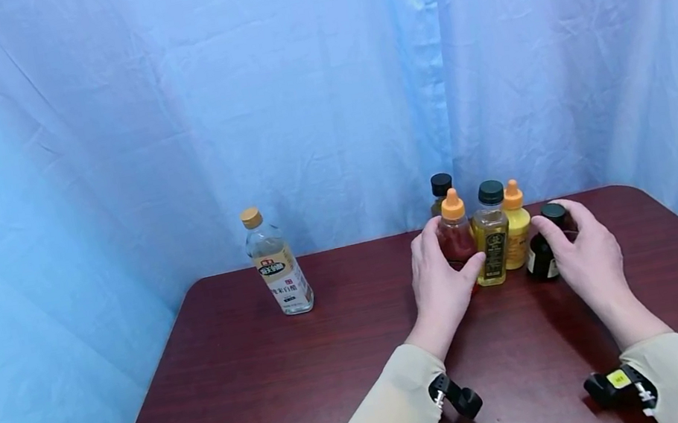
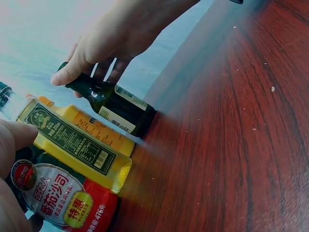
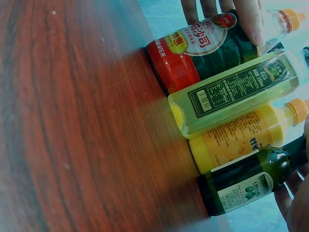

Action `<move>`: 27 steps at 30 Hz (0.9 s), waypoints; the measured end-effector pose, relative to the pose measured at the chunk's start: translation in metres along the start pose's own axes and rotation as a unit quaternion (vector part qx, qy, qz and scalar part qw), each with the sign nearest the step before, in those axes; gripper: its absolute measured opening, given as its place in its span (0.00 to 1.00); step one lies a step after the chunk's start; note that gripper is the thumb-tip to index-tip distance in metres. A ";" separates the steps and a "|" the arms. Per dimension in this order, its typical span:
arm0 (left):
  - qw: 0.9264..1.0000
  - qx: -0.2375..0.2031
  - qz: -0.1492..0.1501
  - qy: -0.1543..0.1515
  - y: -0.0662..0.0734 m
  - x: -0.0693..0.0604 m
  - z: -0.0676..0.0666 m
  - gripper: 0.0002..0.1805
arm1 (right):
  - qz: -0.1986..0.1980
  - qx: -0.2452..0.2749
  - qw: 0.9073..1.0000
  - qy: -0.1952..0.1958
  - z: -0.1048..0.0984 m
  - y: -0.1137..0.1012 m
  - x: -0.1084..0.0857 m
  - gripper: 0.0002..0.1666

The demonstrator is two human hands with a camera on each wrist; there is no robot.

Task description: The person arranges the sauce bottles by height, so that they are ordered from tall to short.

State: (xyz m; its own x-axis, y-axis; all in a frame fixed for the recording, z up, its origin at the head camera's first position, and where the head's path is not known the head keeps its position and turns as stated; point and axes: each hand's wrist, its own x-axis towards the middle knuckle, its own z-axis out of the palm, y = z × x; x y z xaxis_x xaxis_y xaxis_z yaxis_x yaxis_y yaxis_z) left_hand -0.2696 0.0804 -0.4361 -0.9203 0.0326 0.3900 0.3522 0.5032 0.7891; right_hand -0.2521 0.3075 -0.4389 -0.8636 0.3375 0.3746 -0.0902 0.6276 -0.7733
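Observation:
My left hand (image 1: pixel 439 277) holds a squeeze bottle of ketchup (image 1: pixel 456 242) with an orange tip, thumb in front and fingers behind. Its red label (image 2: pixel 63 195) shows in the left wrist view. With its thumb and fingers my right hand (image 1: pixel 589 258) grips a small dark green olive oil bottle (image 3: pixel 246 188) near the neck. Between the two hands stand a clear square bottle of yellow oil (image 1: pixel 491 237) with a dark cap and, just behind it, a yellow squeeze bottle (image 1: pixel 516 229). In the right wrist view these bottles line up close together.
Behind the ketchup stands another bottle with a black cap (image 1: pixel 441 184), mostly hidden. A clear white vinegar bottle (image 1: pixel 282 274) stands apart at the left of the dark red table (image 1: pixel 245 409). Blue curtains (image 1: pixel 292 99) hang beyond the far edge.

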 end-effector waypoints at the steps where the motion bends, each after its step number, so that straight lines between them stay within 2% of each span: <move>1: 1.000 0.001 0.001 0.002 0.000 0.000 0.001 0.46 | 0.000 0.000 1.000 0.000 0.000 0.000 0.000 0.36; 11: 0.999 0.020 0.017 0.021 -0.003 -0.001 0.006 0.43 | -0.002 -0.002 1.000 -0.002 -0.002 0.000 -0.002 0.37; 27: 1.000 0.020 0.007 0.010 -0.003 0.000 0.002 0.41 | -0.001 -0.002 1.000 -0.002 0.001 -0.001 -0.001 0.36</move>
State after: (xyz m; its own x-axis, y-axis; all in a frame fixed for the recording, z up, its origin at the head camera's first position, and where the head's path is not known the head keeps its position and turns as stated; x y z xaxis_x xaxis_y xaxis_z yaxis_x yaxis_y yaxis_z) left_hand -0.2716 0.0803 -0.4396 -0.9116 0.0219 0.4106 0.3571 0.5371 0.7642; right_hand -0.2517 0.3061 -0.4391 -0.8654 0.3330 0.3744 -0.0907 0.6308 -0.7706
